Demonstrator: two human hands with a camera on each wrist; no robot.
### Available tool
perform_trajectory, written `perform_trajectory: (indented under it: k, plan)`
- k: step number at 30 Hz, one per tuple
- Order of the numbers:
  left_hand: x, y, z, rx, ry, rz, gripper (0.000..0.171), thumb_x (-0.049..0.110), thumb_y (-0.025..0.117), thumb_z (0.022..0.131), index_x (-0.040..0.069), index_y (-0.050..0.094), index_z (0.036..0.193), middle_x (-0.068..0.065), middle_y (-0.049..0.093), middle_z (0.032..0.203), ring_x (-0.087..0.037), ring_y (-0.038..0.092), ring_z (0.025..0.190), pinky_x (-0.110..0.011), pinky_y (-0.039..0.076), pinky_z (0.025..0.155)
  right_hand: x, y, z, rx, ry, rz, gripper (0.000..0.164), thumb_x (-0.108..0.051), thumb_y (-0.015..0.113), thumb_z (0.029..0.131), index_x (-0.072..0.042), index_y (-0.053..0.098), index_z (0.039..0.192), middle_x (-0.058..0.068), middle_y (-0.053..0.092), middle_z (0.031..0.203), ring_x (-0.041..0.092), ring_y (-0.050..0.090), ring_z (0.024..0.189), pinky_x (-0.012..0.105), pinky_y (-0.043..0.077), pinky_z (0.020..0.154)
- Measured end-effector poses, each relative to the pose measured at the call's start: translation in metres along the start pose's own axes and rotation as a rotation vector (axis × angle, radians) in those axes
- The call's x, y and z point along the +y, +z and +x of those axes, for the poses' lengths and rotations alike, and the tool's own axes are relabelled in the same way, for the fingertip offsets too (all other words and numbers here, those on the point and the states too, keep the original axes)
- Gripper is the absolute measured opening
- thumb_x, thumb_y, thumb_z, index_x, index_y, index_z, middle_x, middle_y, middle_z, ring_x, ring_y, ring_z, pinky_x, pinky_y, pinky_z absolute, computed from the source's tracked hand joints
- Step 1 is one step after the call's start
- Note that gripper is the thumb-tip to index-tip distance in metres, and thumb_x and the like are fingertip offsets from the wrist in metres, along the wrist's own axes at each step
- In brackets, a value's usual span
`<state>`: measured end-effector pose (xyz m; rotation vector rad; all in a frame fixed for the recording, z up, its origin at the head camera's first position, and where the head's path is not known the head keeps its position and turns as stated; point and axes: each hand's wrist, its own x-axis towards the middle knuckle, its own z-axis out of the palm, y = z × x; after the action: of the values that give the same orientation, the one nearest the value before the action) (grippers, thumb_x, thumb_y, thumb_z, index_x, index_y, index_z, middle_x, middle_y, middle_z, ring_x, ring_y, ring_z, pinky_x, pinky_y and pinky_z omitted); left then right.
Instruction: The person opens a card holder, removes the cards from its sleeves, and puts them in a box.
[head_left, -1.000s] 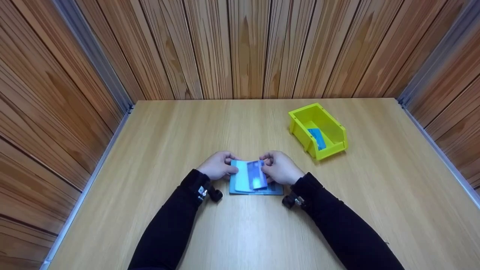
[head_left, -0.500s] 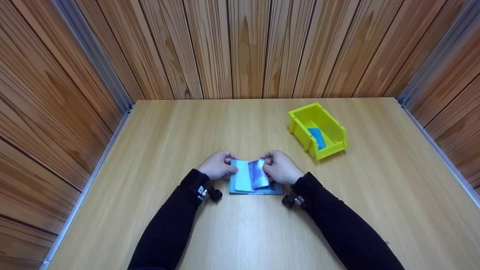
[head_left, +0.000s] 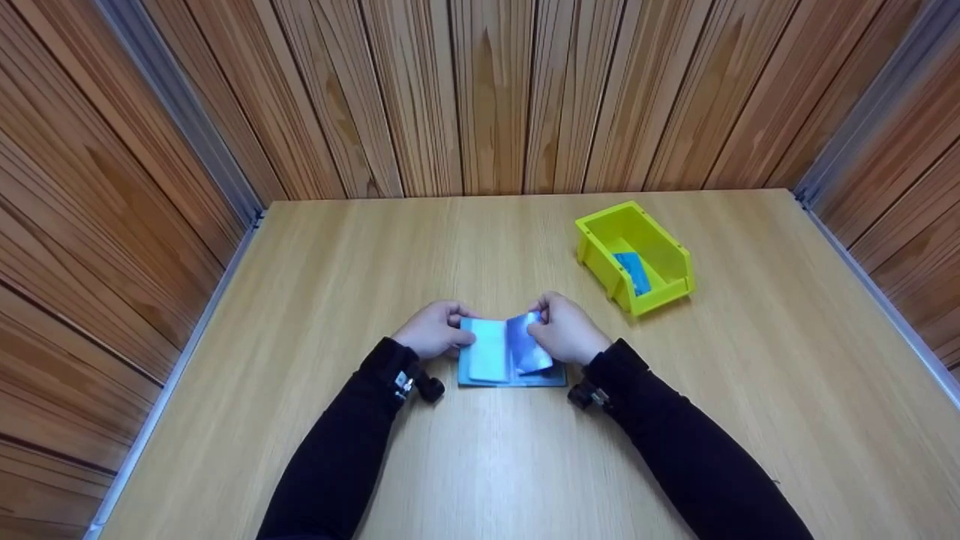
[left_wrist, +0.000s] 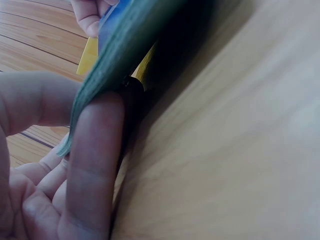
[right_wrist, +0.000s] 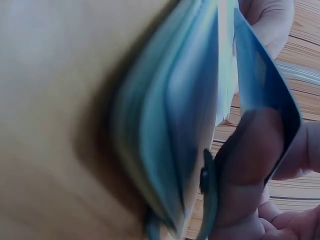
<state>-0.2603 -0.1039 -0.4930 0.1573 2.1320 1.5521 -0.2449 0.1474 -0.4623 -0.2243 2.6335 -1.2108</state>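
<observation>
A light-blue card holder [head_left: 487,352] lies spread on the table, its leaves fanned out in the right wrist view. My left hand [head_left: 431,330] pinches the holder's left edge, thumb on top and fingers beneath. In my right hand [head_left: 571,330], a thin blue-purple card [head_left: 529,349] is pinched between thumb and fingers. This card stands tilted above the right half of the holder; whether its inner edge sits in a sleeve I cannot tell. A strap with a dark snap [right_wrist: 204,181] shows close by my right thumb.
Beyond my right hand, a yellow bin [head_left: 664,302] stands on the wooden table [head_left: 360,255]. A blue card-like piece [head_left: 634,271] lies inside it. Wood-panelled walls [head_left: 487,97] enclose the back and both sides.
My right hand has shifted slightly right and away from me, swinging the card from the holder's middle toward its right side. My left hand keeps its grip in place.
</observation>
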Motion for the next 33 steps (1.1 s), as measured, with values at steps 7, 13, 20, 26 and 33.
perform_trajectory:
  k: [7,13,20,26,33]
  plan:
    - [0.000,0.000,0.001,0.007,-0.010,0.000,0.036,0.006,0.070,0.086,0.010,0.062,0.121,-0.007,0.069,0.106,-0.019,0.065,0.089,-0.031,0.057,0.070,-0.006,-0.006,-0.001,0.014,0.028,-0.039,0.021,-0.017,0.056,0.092,-0.012,0.050,0.112,0.006,0.052,0.089,0.022,0.056,0.077,0.031,0.045,0.058]
    - [0.000,-0.001,0.001,0.008,-0.023,0.007,0.035,0.007,0.071,0.085,0.012,0.063,0.119,-0.006,0.069,0.107,-0.020,0.065,0.090,-0.031,0.056,0.070,-0.017,-0.018,-0.007,0.043,0.050,-0.024,0.027,-0.018,0.053,0.094,-0.014,0.047,0.120,0.009,0.054,0.107,0.025,0.055,0.095,0.036,0.050,0.077]
    - [-0.001,0.000,0.000,0.006,-0.021,-0.001,0.036,0.005,0.071,0.085,0.009,0.061,0.119,-0.007,0.069,0.104,-0.019,0.064,0.083,-0.031,0.057,0.068,-0.028,-0.045,-0.019,0.166,-0.035,0.028,0.029,-0.014,0.052,0.092,-0.013,0.046,0.120,0.010,0.052,0.109,0.026,0.052,0.092,0.035,0.048,0.076]
    - [-0.001,0.001,0.000,0.016,-0.012,0.011,0.036,0.006,0.071,0.085,0.009,0.061,0.120,-0.007,0.069,0.105,-0.019,0.065,0.084,-0.032,0.057,0.069,-0.029,-0.082,-0.030,0.363,-0.161,0.096,0.029,-0.009,0.050,0.092,-0.008,0.046,0.121,0.013,0.055,0.110,0.028,0.053,0.085,0.037,0.048,0.065]
    - [-0.001,-0.001,0.000,0.021,-0.006,0.022,0.036,0.008,0.072,0.085,0.012,0.063,0.120,-0.006,0.069,0.105,-0.019,0.064,0.086,-0.031,0.056,0.068,-0.016,-0.124,-0.035,0.560,-0.109,0.052,0.028,-0.011,0.046,0.095,-0.012,0.044,0.123,0.013,0.056,0.112,0.028,0.056,0.097,0.042,0.051,0.078]
